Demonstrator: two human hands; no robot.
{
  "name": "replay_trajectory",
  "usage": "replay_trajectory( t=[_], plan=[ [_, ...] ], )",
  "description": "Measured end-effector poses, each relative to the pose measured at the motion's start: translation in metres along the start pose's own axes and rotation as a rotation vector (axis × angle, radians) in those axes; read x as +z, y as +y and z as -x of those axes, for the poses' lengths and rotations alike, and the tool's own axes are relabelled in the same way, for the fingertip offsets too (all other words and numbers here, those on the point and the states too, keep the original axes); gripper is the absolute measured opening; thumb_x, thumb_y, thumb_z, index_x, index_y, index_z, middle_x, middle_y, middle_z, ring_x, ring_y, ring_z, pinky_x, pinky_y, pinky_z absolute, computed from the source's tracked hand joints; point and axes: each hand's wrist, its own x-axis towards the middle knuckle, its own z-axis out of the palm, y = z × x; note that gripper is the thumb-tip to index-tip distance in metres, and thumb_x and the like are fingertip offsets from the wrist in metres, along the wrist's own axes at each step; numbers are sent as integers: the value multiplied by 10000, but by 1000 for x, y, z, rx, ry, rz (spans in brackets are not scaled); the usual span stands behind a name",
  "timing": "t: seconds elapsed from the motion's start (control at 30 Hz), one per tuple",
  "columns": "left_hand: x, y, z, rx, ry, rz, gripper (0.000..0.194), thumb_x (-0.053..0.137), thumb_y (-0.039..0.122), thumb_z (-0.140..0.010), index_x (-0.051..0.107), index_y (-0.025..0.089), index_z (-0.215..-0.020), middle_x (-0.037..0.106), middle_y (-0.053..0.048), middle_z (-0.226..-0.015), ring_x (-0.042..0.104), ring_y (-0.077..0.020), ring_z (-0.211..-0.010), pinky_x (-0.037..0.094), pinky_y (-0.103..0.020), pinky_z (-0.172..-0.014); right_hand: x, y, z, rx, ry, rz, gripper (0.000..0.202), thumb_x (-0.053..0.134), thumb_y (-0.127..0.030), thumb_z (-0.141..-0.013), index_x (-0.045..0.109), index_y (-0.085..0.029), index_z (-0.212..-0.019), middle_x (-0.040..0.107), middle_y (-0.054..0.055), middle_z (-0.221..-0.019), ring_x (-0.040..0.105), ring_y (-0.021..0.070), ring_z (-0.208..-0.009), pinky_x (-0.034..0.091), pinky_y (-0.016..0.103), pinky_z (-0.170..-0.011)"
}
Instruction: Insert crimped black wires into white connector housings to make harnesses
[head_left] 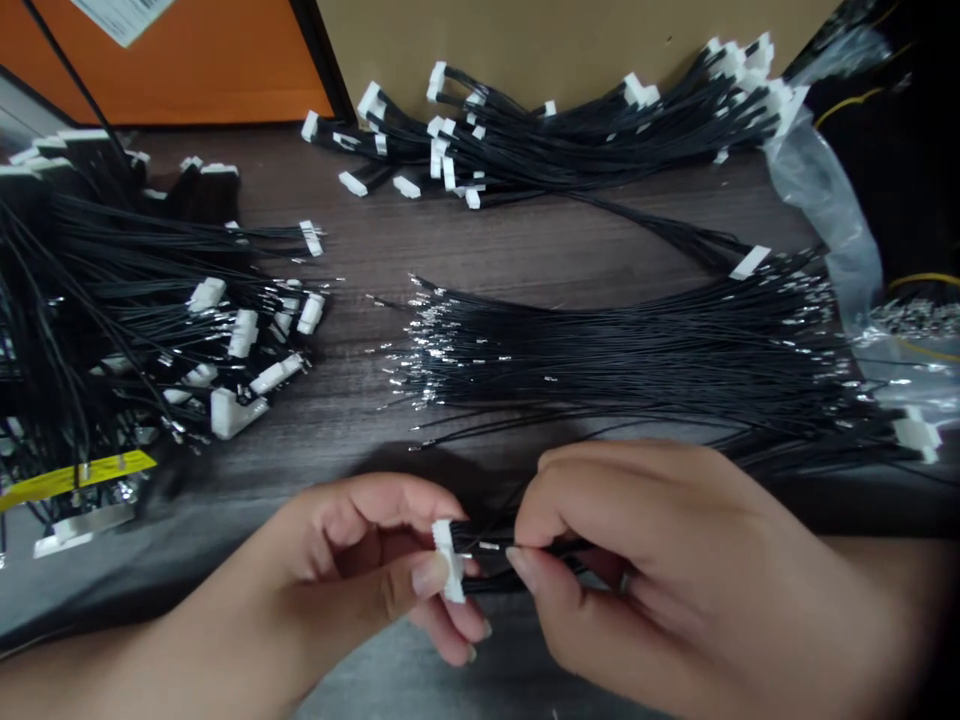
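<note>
My left hand grips a white connector housing, thumb on its near face and fingers behind it. Black wires run out of the housing to the right. My right hand pinches a thin black wire between thumb and forefinger, close to the housing. A small metal terminal shows at the wire's tip, at the housing's side; I cannot tell whether it is inside. Beyond both hands lies a bundle of loose black wires with crimped metal ends.
Finished-looking black cables with white connectors lie along the back, before a tan board. At left is a heap of partly connectorised wires with a yellow label. A clear plastic bag lies at right, an orange box behind.
</note>
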Motion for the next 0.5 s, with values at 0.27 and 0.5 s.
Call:
replay_trajectory(
  t=[0.27,0.5],
  plan=[
    [2,1,-2,0,4,14,143,957,286,-902,886,239,-1016,922,10,-818,876,-124,-735,681,-153,-735,3,5,-1,-69,21,-2,242,527,-102,-955,623,-181,-747,517,-95,-623,409,21,-513,325,157,-499],
    [6,5,0,17,57,-45,130,950,304,-900,888,239,-994,918,40,-814,866,-131,-725,662,-173,-724,2,9,-5,-90,-10,-72,227,555,-48,-927,610,-177,-748,526,-91,-646,422,31,-548,322,162,-520]
  ],
)
